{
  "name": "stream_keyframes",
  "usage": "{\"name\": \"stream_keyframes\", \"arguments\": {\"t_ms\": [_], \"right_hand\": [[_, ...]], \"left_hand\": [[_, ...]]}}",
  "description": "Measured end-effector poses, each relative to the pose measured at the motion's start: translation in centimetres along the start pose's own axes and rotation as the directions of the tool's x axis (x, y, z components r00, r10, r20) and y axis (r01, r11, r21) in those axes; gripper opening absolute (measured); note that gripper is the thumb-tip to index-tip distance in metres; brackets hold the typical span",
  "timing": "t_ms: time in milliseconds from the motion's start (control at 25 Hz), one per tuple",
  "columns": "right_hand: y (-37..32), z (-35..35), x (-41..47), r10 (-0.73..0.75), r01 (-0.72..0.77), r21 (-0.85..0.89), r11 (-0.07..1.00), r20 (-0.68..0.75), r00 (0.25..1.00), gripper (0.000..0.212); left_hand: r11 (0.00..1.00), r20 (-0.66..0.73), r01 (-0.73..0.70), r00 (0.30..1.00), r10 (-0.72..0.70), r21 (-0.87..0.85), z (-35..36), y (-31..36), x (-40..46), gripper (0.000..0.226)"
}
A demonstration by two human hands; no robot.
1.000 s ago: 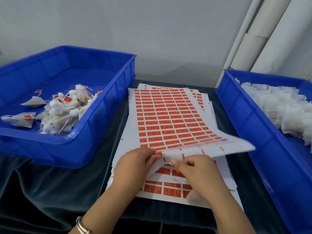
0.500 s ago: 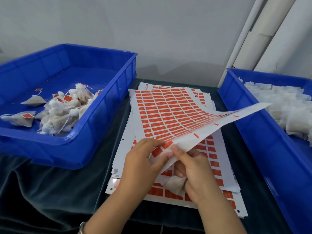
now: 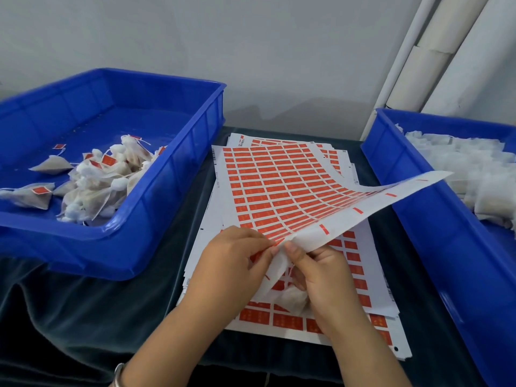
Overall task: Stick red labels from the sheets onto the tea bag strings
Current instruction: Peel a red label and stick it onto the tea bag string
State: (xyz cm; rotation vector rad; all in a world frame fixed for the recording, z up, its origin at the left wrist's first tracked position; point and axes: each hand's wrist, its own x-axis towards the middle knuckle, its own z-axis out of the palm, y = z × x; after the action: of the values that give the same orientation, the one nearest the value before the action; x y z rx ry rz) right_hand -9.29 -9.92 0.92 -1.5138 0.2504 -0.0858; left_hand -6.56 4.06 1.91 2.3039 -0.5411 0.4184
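The left hand pinches the near edge of the top label sheet between thumb and fingertips, right where the red labels end. The right hand meets it there, its thumb pressed on the same lifted edge, while its curled fingers hold a tea bag low in the palm, just under the raised paper; both grips are pressed together on what they hold. From this double grip the sheet rises and curls away to the right, its far right corner hanging over the rim of the right blue bin. Below the hands lies the stack of label sheets on the dark tabletop, between the two bins. The right bin holds a heap of plain white tea bags. The left blue bin holds a small pile of labelled tea bags, red tags showing on several. A bracelet circles the left wrist.
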Motion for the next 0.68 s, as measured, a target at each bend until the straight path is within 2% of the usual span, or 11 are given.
{"name": "stream_keyframes", "arguments": {"t_ms": [80, 160, 200, 320, 360, 480, 680], "right_hand": [[0.11, 0.06, -0.08, -0.032, 0.031, -0.051, 0.998, -0.02, 0.999, 0.033], [0.29, 0.12, -0.25, -0.046, 0.045, -0.067, 0.997, -0.016, 0.999, 0.02], [0.32, 0.13, -0.33, -0.038, 0.038, -0.049, 0.998, -0.007, 0.999, 0.014], [0.13, -0.11, -0.39, 0.051, -0.052, 0.148, 0.988, 0.009, 0.999, 0.011], [0.09, -0.2, -0.35, 0.066, -0.065, 0.16, 0.985, -0.001, 0.998, 0.015], [0.29, -0.29, -0.05, 0.05, -0.047, 0.08, 0.996, -0.047, 0.998, 0.019], [0.16, -0.04, -0.26, -0.077, 0.077, -0.009, 0.997, -0.007, 0.997, 0.017]], "left_hand": [[1.0, 0.013, 0.018, 1.0, -0.018, -0.018, -0.12, 0.37, 0.04, 0.029], [0.996, 0.001, 0.049, 0.999, -0.049, -0.076, -0.27, 0.68, 0.14, 0.051], [0.994, 0.007, 0.053, 0.999, -0.052, -0.094, -0.3, 0.69, 0.18, 0.054], [0.993, 0.021, 0.032, 0.999, -0.03, -0.116, -0.35, 0.34, 0.33, 0.028], [0.993, 0.023, 0.027, 0.999, -0.024, -0.111, -0.38, 0.16, 0.38, 0.022], [0.996, 0.04, 0.04, 0.999, -0.036, -0.084, -0.31, 0.0, 0.2, 0.022], [0.996, 0.064, 0.081, 0.995, -0.078, -0.047, -0.65, 0.48, 0.26, 0.026]]}}
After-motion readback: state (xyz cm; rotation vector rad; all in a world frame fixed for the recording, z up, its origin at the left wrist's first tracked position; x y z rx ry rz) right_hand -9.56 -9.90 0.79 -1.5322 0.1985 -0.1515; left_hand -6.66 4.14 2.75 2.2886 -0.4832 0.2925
